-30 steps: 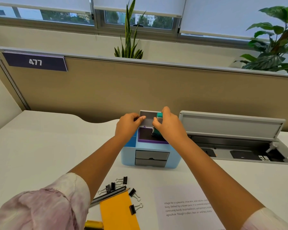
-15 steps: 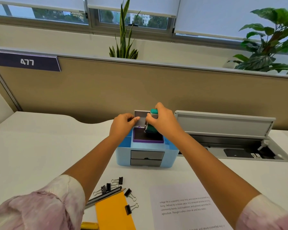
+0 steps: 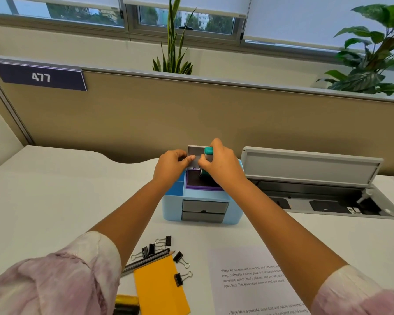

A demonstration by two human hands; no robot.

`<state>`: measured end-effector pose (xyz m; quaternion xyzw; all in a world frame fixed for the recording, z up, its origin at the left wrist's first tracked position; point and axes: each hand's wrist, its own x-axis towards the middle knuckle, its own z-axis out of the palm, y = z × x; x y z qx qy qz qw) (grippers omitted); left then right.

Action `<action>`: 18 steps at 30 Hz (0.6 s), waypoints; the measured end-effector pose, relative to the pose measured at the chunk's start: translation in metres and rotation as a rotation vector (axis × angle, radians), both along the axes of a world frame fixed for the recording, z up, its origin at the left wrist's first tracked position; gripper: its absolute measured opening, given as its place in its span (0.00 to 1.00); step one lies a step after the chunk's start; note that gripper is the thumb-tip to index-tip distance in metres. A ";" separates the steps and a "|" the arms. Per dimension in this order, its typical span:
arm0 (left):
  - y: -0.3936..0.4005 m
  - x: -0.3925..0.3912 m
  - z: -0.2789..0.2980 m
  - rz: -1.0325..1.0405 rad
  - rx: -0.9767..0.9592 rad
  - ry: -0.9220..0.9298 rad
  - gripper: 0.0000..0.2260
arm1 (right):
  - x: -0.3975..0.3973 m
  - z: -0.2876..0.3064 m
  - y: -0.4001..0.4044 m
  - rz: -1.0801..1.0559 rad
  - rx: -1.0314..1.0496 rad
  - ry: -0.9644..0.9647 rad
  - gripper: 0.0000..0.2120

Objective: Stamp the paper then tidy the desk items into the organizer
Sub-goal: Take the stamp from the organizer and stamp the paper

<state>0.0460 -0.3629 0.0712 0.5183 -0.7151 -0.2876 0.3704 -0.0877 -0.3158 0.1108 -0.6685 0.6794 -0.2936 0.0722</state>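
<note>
Stamp (image 3: 208,153) lifted off ink pad (image 3: 203,185) (right hand (image 3: 221,164) gripping) | left hand (image 3: 172,164) pinches lid (image 3: 195,159) | binder clips (image 3: 180,258) nearby

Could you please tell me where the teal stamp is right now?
In the head view, the teal stamp is in the right hand, held over the purple ink pad on top of the blue organizer, mid-desk.

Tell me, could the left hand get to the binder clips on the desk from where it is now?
Probably yes. The binder clips lie loose on the desk with nothing over them, but the left hand is pinching the ink pad lid at the organizer, so it must let go first.
</note>
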 end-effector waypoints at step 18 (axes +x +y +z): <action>-0.003 -0.001 -0.004 -0.020 -0.009 0.021 0.14 | 0.000 -0.001 -0.008 -0.033 0.096 -0.033 0.13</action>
